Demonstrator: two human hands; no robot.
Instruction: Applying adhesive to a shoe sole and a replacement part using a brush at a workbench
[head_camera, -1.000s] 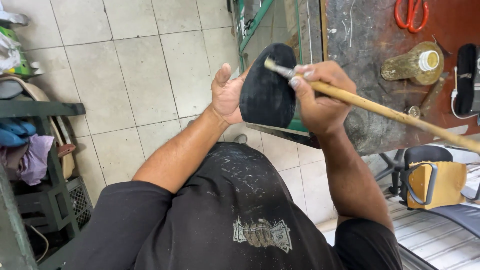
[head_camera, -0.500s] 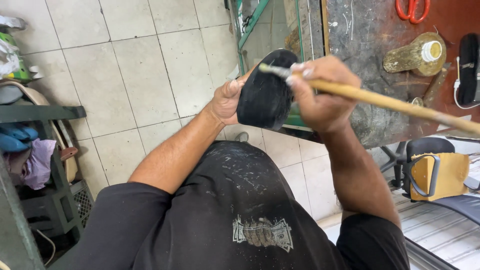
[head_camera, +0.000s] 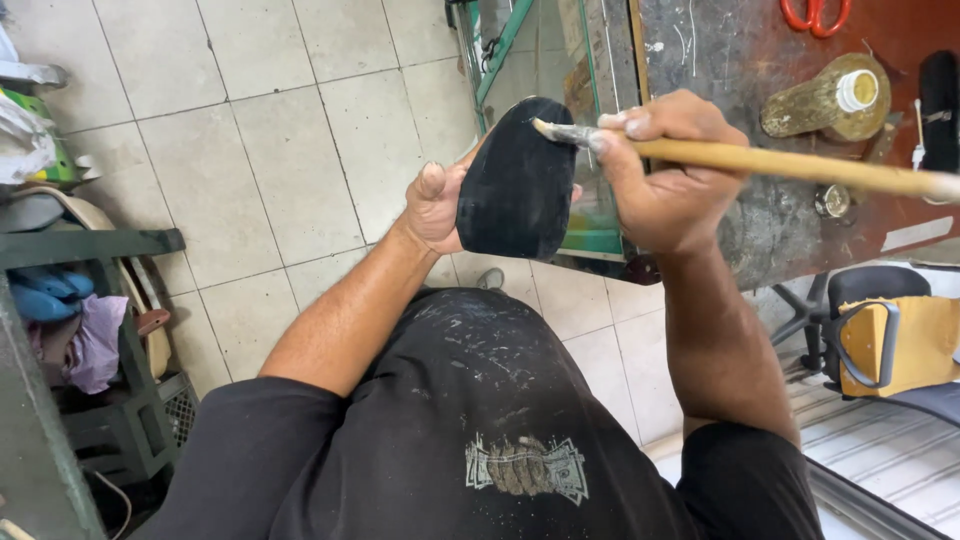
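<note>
Your right hand (head_camera: 665, 175) is closed around the wooden handle of a brush (head_camera: 780, 162), fingers wrapped over the top near the ferrule, with the forefinger pressed close to the bristle end. Your left hand (head_camera: 437, 205) is closed on the black shoe sole (head_camera: 518, 180), gripping its left edge with the thumb pointing up; the fingers behind the sole are hidden.

The sole sits at centre frame, just above your lap, its flat black face turned toward you. Its long axis runs nearly upright, tilted slightly to the right at the top. The brush lies almost horizontal, its handle running out to the right edge of the frame, so the two axes cross near a right angle. The bristle tip touches the sole at its upper right edge. The sole lies directly left of the right hand, between both hands, with the left hand supporting it.

At upper right, a worn workbench (head_camera: 740, 60) carries a glue bottle (head_camera: 825, 100) on its side and red-handled scissors (head_camera: 815, 14).
</note>
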